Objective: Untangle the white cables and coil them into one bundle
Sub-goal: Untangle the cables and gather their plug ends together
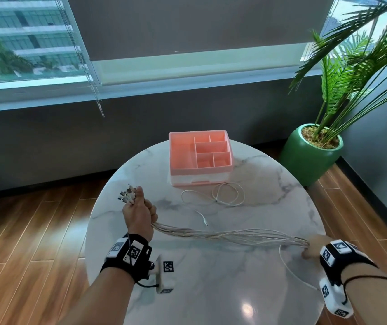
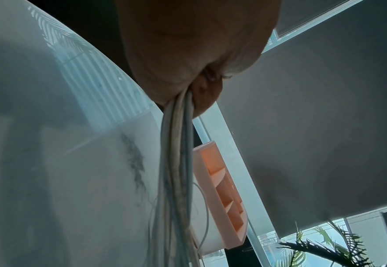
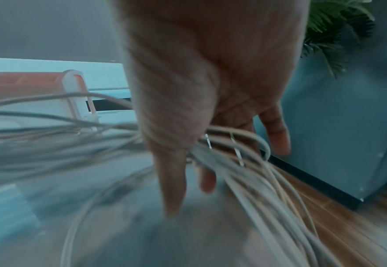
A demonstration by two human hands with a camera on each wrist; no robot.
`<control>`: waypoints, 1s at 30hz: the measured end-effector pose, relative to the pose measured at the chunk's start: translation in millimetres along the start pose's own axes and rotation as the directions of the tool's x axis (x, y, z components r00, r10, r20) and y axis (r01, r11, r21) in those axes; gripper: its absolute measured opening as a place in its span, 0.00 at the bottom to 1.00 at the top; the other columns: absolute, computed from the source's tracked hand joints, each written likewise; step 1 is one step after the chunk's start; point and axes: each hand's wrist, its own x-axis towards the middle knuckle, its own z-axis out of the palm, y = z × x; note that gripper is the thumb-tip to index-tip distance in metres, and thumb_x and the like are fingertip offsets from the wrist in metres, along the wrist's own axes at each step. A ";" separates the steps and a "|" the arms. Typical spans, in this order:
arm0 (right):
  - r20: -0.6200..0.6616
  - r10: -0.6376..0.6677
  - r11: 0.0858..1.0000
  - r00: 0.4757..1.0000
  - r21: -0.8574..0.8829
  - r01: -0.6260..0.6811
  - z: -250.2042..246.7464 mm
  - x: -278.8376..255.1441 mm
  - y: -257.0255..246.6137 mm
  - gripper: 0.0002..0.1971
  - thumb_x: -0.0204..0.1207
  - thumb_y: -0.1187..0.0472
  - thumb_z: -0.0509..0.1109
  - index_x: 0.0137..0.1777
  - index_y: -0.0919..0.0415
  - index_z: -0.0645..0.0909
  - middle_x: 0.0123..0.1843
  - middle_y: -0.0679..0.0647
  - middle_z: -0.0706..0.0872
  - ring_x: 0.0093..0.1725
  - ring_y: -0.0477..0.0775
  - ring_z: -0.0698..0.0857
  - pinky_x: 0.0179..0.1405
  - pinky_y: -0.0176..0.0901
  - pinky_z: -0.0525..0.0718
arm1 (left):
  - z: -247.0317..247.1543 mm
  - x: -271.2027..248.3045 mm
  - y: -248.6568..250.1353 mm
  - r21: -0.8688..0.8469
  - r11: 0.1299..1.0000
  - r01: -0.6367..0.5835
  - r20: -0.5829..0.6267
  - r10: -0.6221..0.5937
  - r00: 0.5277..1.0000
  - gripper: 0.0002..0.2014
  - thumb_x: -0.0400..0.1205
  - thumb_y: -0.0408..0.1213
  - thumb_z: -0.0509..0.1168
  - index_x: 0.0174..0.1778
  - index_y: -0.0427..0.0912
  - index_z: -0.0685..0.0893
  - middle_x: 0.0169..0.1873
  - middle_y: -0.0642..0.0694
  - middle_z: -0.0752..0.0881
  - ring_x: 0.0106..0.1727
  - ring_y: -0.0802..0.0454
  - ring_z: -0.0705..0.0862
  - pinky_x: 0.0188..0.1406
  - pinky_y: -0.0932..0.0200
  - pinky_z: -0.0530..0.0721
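Observation:
A bundle of several white cables (image 1: 230, 235) stretches across the round marble table (image 1: 211, 289) between my two hands. My left hand (image 1: 140, 214) grips one end in a fist, and the metal connector tips (image 1: 126, 194) stick out above it. In the left wrist view the cables (image 2: 178, 162) hang out from under the closed left hand (image 2: 187, 54). My right hand (image 1: 314, 248) holds the other end near the table's right edge; in the right wrist view the strands (image 3: 245, 162) run across the fingers (image 3: 277, 133). One more white cable (image 1: 225, 193) lies loose in loops on the table.
A pink compartment organizer (image 1: 199, 156) stands at the table's far side, just behind the loose cable. A green pot with a palm plant (image 1: 309, 156) stands on the wooden floor to the right. One strand (image 1: 291, 270) trails from my right hand toward the near right edge.

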 end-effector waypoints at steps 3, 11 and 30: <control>0.119 0.053 0.998 0.991 -0.034 -0.049 -23.4 23.1 1.8 0.41 0.26 0.18 0.77 0.39 0.42 0.87 0.30 0.43 0.89 0.34 0.44 0.89 0.41 0.39 0.89 | 3.6 1.6 -2.7 -0.002 1.000 0.026 0.024 -0.026 0.999 0.20 0.89 0.47 0.63 0.32 0.49 0.66 0.18 0.54 0.65 0.15 0.58 0.61 0.15 0.68 0.59; -0.050 -0.384 0.913 0.922 0.130 0.388 -108.1 -11.3 -130.4 0.35 0.70 0.25 0.67 0.65 0.52 0.82 0.64 0.49 0.85 0.62 0.54 0.83 0.68 0.51 0.77 | 10.8 8.0 -14.0 0.032 0.997 0.066 0.081 -0.068 0.994 0.21 0.89 0.48 0.63 0.32 0.49 0.64 0.17 0.55 0.65 0.16 0.59 0.59 0.15 0.68 0.58; -0.377 -0.385 0.783 0.842 0.350 0.515 -56.5 13.9 -154.5 0.18 0.78 0.49 0.70 0.31 0.60 0.79 0.30 0.54 0.85 0.34 0.55 0.84 0.37 0.46 0.78 | 19.2 -4.2 -13.6 0.055 0.996 0.073 0.180 -0.082 0.980 0.21 0.88 0.47 0.63 0.31 0.48 0.65 0.18 0.55 0.65 0.17 0.58 0.59 0.17 0.69 0.57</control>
